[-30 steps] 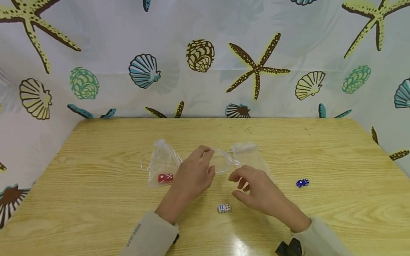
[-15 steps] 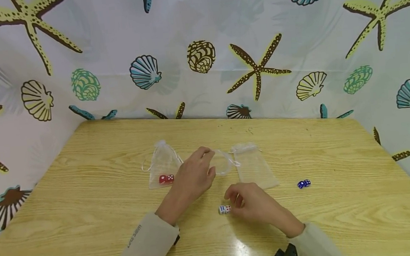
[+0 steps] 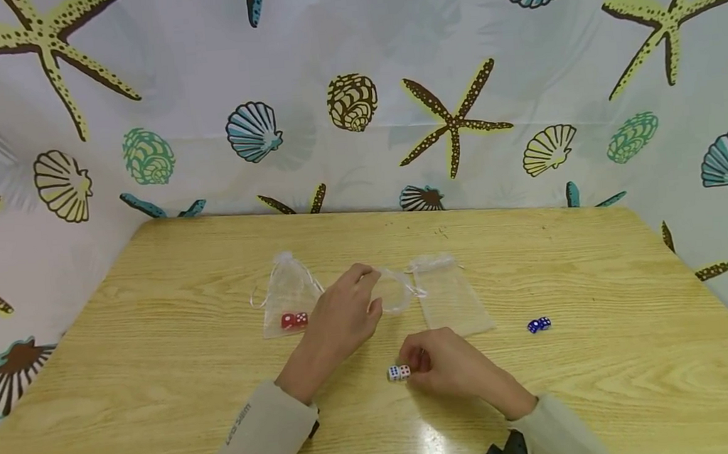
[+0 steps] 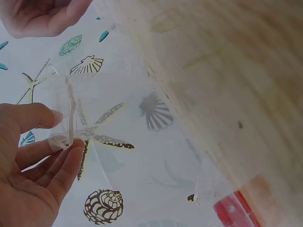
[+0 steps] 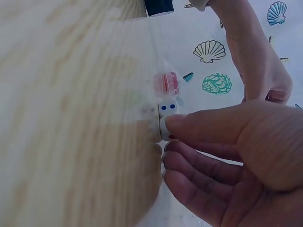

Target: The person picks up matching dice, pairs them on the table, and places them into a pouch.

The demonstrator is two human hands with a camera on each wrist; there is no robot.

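My left hand [image 3: 338, 309] grips the gathered top of a sheer white organza drawstring bag [image 4: 137, 142], held up off the table in the left wrist view. In the head view only its rim and ribbon show past my fingers. My right hand [image 3: 445, 364] is low at the table, thumb and fingertips pinching the right one of two white dice [image 3: 398, 372]. Those dice sit side by side, one with blue pips and one with red on top. The thumb partly covers the nearer die [image 5: 166, 128] in the right wrist view.
A sheer bag [image 3: 283, 290] with two red dice [image 3: 294, 321] inside lies left of my left hand. Another sheer bag [image 3: 453, 302] lies flat behind my right hand. Two blue dice [image 3: 538, 325] lie to the right. A shell-patterned curtain [image 3: 307, 160] stands round the wooden table [image 3: 566, 261].
My right hand has come down and toward me, from beside the flat bag to the white dice, where its fingers now close. My left hand stays in place with its bag.
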